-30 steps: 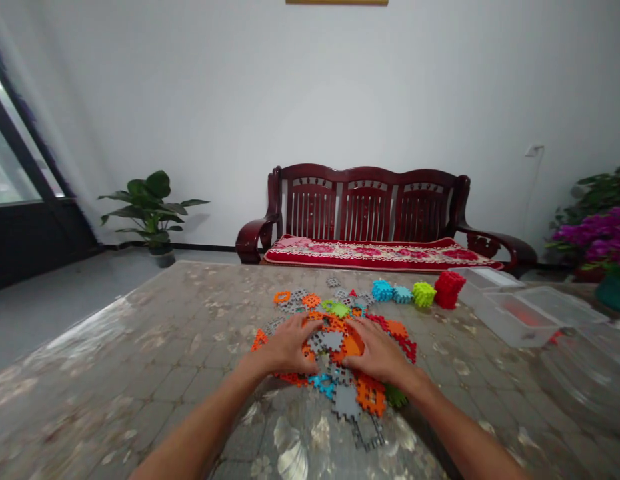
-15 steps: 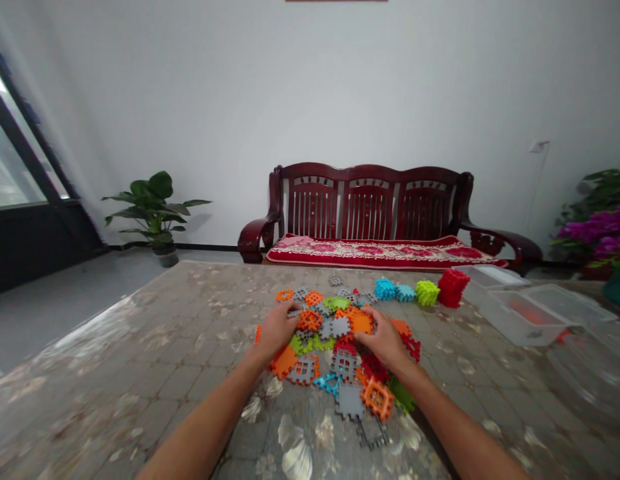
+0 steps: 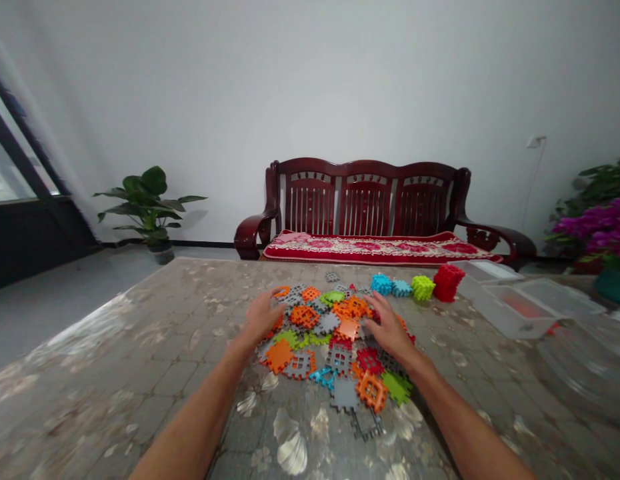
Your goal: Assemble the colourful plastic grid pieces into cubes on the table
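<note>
Interlocking plastic tiles with notched edges lie in a loose heap on the patterned tabletop. My left hand point(image 3: 263, 315) is at the heap's left edge, fingers apart, beside an orange openwork tile point(image 3: 305, 316). On the right, my right hand point(image 3: 389, 327) hovers at or rests on the heap with thumb and fingers spread, holding nothing visible. Close to its thumb lies a solid orange tile point(image 3: 348, 329), next to a grey tile point(image 3: 327, 325). Nearer to me are a solid grey tile point(image 3: 345, 393), an orange tile with an opening point(image 3: 371, 391) and a green tile point(image 3: 397, 387).
Behind the heap, to the right, stand stacks of tiles: blue point(image 3: 381, 285), lighter blue point(image 3: 401, 289), lime green point(image 3: 423, 288) and red point(image 3: 448, 283). Clear plastic boxes point(image 3: 520, 323) sit at the table's right. A wooden bench point(image 3: 367, 200) stands beyond the table point(image 3: 190, 373).
Both hands have opened and moved apart, the left one outward to the left. The solid orange tile that my right hand was touching now lies slightly further left, free of the fingers.
</note>
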Action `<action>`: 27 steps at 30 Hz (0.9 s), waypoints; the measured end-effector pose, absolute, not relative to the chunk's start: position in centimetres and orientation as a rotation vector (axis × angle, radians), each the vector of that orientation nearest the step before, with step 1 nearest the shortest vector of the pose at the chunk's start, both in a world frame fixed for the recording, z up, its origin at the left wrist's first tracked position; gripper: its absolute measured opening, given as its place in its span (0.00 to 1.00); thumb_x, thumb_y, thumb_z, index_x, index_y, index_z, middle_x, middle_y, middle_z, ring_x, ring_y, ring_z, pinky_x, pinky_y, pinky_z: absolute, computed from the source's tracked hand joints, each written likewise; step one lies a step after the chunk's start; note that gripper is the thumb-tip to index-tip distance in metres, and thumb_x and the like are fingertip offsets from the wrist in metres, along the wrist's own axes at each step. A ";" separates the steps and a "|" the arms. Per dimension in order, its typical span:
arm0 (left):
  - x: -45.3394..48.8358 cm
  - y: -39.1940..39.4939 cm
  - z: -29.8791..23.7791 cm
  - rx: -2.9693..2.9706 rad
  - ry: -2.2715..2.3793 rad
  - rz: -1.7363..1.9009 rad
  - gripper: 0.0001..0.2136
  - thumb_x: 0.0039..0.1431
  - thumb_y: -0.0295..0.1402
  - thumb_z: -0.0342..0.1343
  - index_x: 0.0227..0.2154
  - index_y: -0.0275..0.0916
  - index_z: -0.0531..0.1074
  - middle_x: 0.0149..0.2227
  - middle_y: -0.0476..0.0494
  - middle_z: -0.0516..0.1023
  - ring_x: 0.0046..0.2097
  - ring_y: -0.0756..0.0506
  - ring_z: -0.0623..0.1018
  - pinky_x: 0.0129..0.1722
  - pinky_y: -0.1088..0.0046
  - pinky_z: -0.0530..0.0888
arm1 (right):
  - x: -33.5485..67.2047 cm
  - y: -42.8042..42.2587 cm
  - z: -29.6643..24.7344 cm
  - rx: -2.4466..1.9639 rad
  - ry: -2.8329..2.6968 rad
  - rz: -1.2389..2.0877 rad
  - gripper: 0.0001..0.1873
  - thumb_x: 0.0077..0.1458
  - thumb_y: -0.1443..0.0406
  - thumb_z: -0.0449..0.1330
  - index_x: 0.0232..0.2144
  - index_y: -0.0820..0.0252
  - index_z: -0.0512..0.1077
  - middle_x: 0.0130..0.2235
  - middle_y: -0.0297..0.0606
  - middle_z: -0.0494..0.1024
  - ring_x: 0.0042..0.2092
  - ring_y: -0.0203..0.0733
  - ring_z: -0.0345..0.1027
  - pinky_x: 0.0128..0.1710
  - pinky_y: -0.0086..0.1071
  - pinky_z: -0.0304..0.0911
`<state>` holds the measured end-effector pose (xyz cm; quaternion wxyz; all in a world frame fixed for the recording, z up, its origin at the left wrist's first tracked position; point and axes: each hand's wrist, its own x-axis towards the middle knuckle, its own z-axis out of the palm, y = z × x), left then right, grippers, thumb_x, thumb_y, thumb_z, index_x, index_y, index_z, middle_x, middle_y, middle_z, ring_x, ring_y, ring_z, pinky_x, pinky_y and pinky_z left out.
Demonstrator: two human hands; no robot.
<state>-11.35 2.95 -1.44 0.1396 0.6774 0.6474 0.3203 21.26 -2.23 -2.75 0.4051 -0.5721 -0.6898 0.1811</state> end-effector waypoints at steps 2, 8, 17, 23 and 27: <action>-12.9 2.7 -2.2 1.857 2.148 0.894 0.21 0.60 0.34 0.53 0.56 0.39 0.73 0.57 0.36 0.77 0.60 0.36 0.74 0.60 0.57 0.68 | 22.2 -2.8 -2.1 -1.447 -1.792 0.426 0.27 0.52 0.67 0.53 0.54 0.52 0.74 0.54 0.40 0.77 0.58 0.47 0.68 0.64 0.46 0.57; -15.6 1.8 -4.4 1.800 2.306 0.842 0.19 0.64 0.37 0.48 0.53 0.42 0.75 0.55 0.40 0.80 0.57 0.39 0.77 0.55 0.63 0.71 | 23.2 -5.2 0.5 -1.482 -2.207 0.575 0.17 0.47 0.67 0.62 0.41 0.54 0.80 0.43 0.38 0.80 0.48 0.49 0.71 0.52 0.40 0.64; -16.0 2.5 -4.6 1.926 2.234 0.743 0.17 0.63 0.38 0.49 0.47 0.45 0.80 0.54 0.45 0.81 0.54 0.40 0.79 0.52 0.67 0.73 | 22.1 -6.6 1.5 -1.537 -2.530 0.580 0.21 0.46 0.64 0.67 0.46 0.53 0.79 0.44 0.39 0.76 0.49 0.50 0.67 0.49 0.38 0.61; -15.9 2.8 -4.4 1.989 2.210 0.679 0.18 0.63 0.37 0.48 0.47 0.43 0.80 0.55 0.43 0.80 0.55 0.40 0.78 0.55 0.66 0.72 | 22.2 -6.5 0.8 -1.451 -2.533 0.576 0.11 0.55 0.68 0.58 0.39 0.55 0.78 0.42 0.38 0.75 0.47 0.45 0.67 0.46 0.33 0.60; -15.8 2.9 -4.5 2.004 2.218 0.695 0.17 0.62 0.37 0.48 0.47 0.44 0.80 0.54 0.44 0.81 0.54 0.41 0.78 0.53 0.69 0.72 | 22.1 -6.6 0.3 -1.445 -2.533 0.533 0.10 0.58 0.65 0.58 0.39 0.56 0.78 0.43 0.40 0.75 0.47 0.46 0.67 0.46 0.34 0.61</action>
